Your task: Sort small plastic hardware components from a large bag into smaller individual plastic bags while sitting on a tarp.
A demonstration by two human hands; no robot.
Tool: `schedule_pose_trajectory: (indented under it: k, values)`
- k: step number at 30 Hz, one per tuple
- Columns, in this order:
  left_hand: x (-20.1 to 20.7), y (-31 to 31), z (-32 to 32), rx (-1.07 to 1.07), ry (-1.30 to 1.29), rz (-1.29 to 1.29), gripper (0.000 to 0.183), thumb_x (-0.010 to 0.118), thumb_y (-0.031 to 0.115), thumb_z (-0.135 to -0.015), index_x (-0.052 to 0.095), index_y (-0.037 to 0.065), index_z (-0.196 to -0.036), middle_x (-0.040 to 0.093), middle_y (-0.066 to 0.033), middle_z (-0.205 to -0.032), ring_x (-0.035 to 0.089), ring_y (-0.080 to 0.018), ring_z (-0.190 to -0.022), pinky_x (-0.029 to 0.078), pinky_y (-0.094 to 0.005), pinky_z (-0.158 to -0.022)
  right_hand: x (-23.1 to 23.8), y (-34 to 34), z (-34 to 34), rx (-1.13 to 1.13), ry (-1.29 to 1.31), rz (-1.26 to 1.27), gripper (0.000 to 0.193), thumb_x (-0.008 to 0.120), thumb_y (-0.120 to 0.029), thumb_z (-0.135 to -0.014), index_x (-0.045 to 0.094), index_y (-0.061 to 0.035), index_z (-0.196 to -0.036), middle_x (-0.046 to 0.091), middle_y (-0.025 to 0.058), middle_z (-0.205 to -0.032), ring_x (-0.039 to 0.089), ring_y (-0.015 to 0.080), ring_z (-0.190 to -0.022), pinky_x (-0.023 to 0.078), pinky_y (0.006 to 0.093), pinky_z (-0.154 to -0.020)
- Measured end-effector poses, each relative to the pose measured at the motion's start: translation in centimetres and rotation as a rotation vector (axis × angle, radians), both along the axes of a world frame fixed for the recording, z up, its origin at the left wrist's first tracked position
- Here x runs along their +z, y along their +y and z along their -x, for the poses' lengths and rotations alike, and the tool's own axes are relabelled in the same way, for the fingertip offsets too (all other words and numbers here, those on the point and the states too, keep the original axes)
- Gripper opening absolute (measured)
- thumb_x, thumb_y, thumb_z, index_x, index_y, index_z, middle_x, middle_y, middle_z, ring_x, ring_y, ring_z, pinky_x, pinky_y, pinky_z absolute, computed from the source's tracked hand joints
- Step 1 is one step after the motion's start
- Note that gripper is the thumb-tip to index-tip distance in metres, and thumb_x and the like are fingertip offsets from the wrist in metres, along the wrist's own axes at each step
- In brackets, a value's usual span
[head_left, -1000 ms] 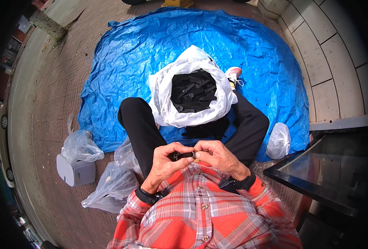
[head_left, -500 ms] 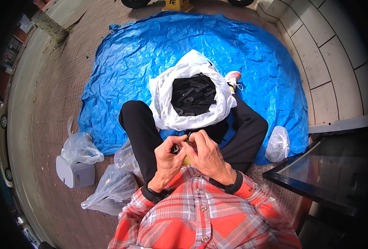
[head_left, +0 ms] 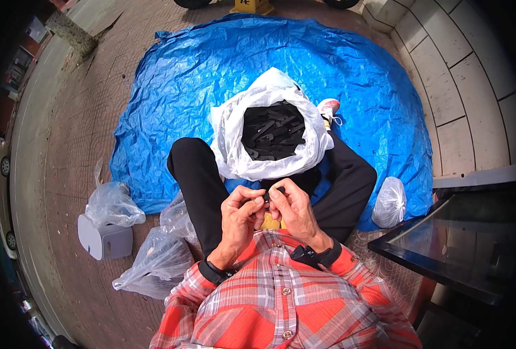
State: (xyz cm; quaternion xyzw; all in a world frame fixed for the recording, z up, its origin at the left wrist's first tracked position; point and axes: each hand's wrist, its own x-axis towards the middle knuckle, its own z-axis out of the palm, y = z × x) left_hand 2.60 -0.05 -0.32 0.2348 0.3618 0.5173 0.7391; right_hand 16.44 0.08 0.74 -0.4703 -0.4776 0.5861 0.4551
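Between the fingertips of both hands is a small black strip-like piece [head_left: 267, 196], mostly covered by the fingers. My left hand [head_left: 238, 216] pinches its left end with thumb and forefinger. My right hand [head_left: 295, 212] grips the other end, close against the left fingertips. Just beyond the hands stands a white plastic bag [head_left: 226, 148] with its mouth rolled wide. Flat black pieces [head_left: 272, 131] fill it in a loose heap. Something yellow [head_left: 271, 221] shows below the hands, in my lap; its kind is hidden.
A crumpled blue tarp [head_left: 176, 81] lies under the bag and my legs. To the left are a whitish box [head_left: 105, 239] and clear plastic bags [head_left: 156, 264]. A tied white bag [head_left: 390, 203] and a black-framed panel [head_left: 444, 238] stand at the right, near a tiled wall [head_left: 467, 87].
My hands have turned and the fingertips have shifted, so the black piece now shows between them. More of the yellow thing is visible below. The bag stays in place.
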Motion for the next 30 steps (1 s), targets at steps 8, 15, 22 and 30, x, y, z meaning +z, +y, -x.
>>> schedule_pose_trajectory:
  k: [8,15,22,30]
  values:
    - [0.7,0.0,-0.5,-0.008,0.09,0.02,0.012,0.052,0.0,-0.084,0.059,-0.002,-0.093,0.057,-0.0055,-0.062,0.039,-0.0047,-0.04,0.027,-0.0179,-0.036,-0.2,0.0,-0.6,0.024,0.064,0.032,0.016,0.047,-0.017,-0.092,0.049,-0.0022,-0.088,0.051,0.0,-0.065,0.047,0.0042,-0.054,0.039,0.0186,-0.048]
    - [1.6,0.2,-0.7,0.005,0.16,0.061,0.009,0.053,-0.002,-0.082,0.06,-0.002,-0.088,0.056,-0.0048,-0.059,0.041,-0.0051,-0.039,0.028,-0.0181,-0.035,-0.7,-0.1,-0.7,0.021,0.286,0.148,0.014,0.049,-0.016,-0.091,0.049,-0.0022,-0.09,0.053,0.0021,-0.066,0.05,0.007,-0.054,0.041,0.0196,-0.048]
    - [2.3,0.1,-0.6,-0.012,0.234,0.074,0.009,0.052,-0.002,-0.08,0.059,-0.002,-0.086,0.052,-0.0032,-0.056,0.04,-0.0058,-0.038,0.029,-0.019,-0.036,-0.8,-0.3,-0.6,0.041,0.399,0.197,0.016,0.048,-0.017,-0.091,0.049,-0.0018,-0.09,0.051,0.0015,-0.068,0.049,0.0072,-0.056,0.039,0.0205,-0.05]
    - [2.6,-0.2,-0.8,-0.005,0.289,0.064,0.006,0.056,-0.002,-0.079,0.059,-0.001,-0.085,0.052,0.0004,-0.058,0.04,-0.0029,-0.04,0.028,-0.0178,-0.036,-0.1,-0.6,-0.6,-0.004,-0.043,-0.089,0.012,0.051,-0.011,-0.088,0.05,0.0006,-0.086,0.053,0.0065,-0.067,0.053,0.0127,-0.055,0.043,0.025,-0.049]
